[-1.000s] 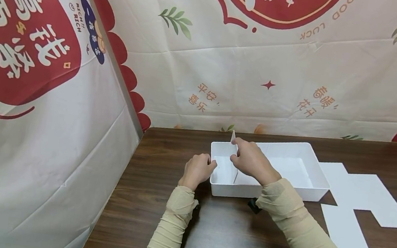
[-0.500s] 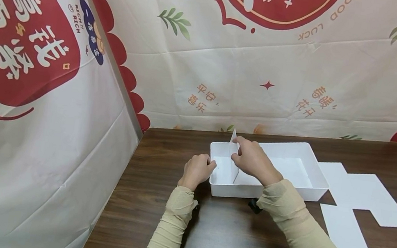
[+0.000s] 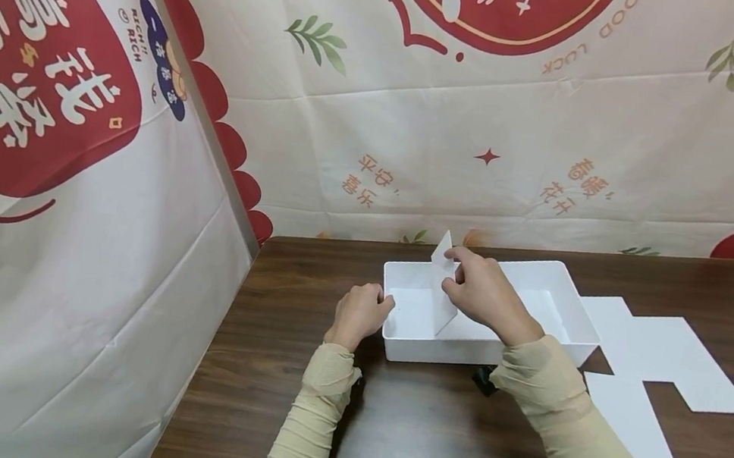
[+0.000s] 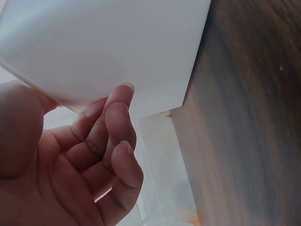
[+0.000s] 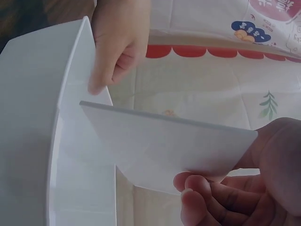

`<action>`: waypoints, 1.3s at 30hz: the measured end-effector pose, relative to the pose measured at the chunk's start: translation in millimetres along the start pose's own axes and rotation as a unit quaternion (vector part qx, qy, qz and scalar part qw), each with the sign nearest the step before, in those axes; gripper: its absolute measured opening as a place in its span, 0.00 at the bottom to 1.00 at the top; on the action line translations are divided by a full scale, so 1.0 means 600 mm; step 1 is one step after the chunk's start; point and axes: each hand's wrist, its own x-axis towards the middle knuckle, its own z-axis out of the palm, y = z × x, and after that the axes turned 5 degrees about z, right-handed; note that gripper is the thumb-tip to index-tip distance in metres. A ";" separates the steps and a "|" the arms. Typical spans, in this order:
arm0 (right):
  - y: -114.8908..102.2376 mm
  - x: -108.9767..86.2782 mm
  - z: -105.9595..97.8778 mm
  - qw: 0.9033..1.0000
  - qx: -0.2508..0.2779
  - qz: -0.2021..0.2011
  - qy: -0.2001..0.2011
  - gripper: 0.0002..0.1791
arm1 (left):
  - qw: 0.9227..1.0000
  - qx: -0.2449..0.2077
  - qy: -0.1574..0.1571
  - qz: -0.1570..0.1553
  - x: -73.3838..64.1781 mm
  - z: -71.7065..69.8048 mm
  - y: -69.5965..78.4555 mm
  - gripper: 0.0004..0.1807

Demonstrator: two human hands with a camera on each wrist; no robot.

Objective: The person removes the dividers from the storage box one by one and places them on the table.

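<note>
A shallow white rectangular box (image 3: 421, 349) stands near the back of the table in the head view. Inside its left part a thin, stiff white panel (image 3: 444, 299) stands on edge, slanted across the box, one corner rising above the rim. My right hand (image 3: 488, 291) pinches this panel (image 5: 164, 141) between thumb and fingers, as the right wrist view also shows. At the box's left end, my left hand (image 3: 358, 317) grips the rim, thumb inside; its curled fingers (image 4: 120, 122) lie against the outer wall in the left wrist view.
Several flat white panels (image 3: 658, 349) lie right of the box, some overlapping, with one panel (image 3: 634, 430) nearer the front. A small black object (image 3: 484, 379) shows under the right wrist. A printed cloth (image 3: 353, 120) hangs behind the brown wooden table (image 3: 411, 433).
My right hand has shifted right with the panel, which has turned so more of its face shows. The left hand keeps its hold on the rim. The head view has shifted slightly.
</note>
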 end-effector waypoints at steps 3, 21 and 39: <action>0.006 -0.003 -0.007 1.000 -0.002 0.008 0.001 0.23 | 1.000 0.001 0.001 0.000 0.000 0.001 -0.005 0.19; 0.046 -0.044 -0.067 0.999 -0.018 0.020 0.036 0.23 | 1.000 -0.005 -0.006 -0.003 -0.001 0.000 -0.003 0.19; 0.110 -0.097 -0.127 0.996 -0.037 0.070 0.050 0.24 | 1.000 -0.006 -0.009 0.001 -0.002 0.001 0.003 0.19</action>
